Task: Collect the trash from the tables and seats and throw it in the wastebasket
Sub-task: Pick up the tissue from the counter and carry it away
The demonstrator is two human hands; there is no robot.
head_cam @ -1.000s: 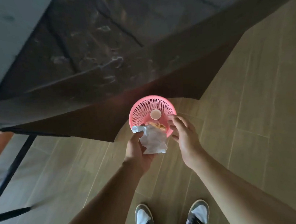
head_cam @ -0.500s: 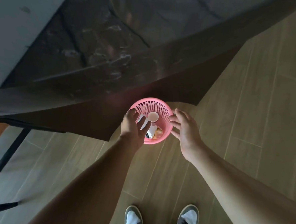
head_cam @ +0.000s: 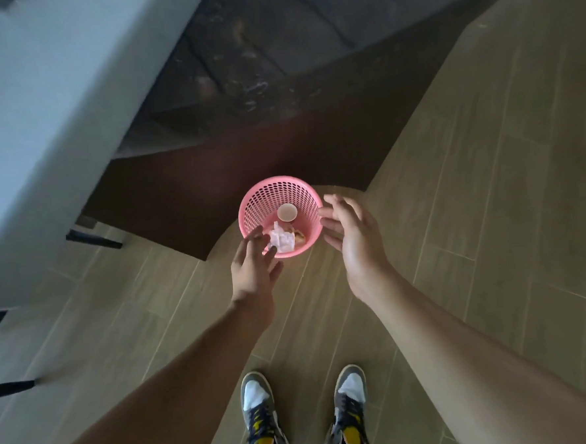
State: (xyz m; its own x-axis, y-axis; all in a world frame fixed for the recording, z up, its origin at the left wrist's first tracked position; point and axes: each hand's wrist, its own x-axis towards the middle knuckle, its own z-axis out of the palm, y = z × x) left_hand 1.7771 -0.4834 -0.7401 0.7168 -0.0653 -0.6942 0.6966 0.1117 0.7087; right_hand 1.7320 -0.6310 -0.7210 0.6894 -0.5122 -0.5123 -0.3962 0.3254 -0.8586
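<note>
Nearest to us, our two sneakers [head_cam: 305, 416] stand side by side on the wood-look plank floor [head_cam: 490, 209], grey and white with yellow patches on the tongues. Both bare forearms reach forward from the near corners of the view.

Our left hand [head_cam: 253, 275] hangs just over the near-left rim of the pink wastebasket [head_cam: 309, 200], fingers spread and slack, gripping nothing. Our right hand [head_cam: 352, 238] is held just to the right of the basket, palm turned inward, fingers loosely splayed and likewise empty; its fingertips look close to the rim, though we cannot tell whether they touch it.

The wastebasket is a round perforated plastic bin standing upright on the floor. Inside it, a crumpled white wrapper [head_cam: 280, 241] lies against the near wall, just beyond our left fingertips. To its right sits something tan or orange, perhaps a food scrap [head_cam: 299, 237], too small to name surely. Farther in, a small white paper cup [head_cam: 287, 212] rests with its mouth facing up.

Beyond the basket rises a dark brown seat base [head_cam: 187, 194] topped by a mottled dark surface. At far left, a pale tabletop [head_cam: 38, 117] overhangs black metal legs [head_cam: 93, 235].
</note>
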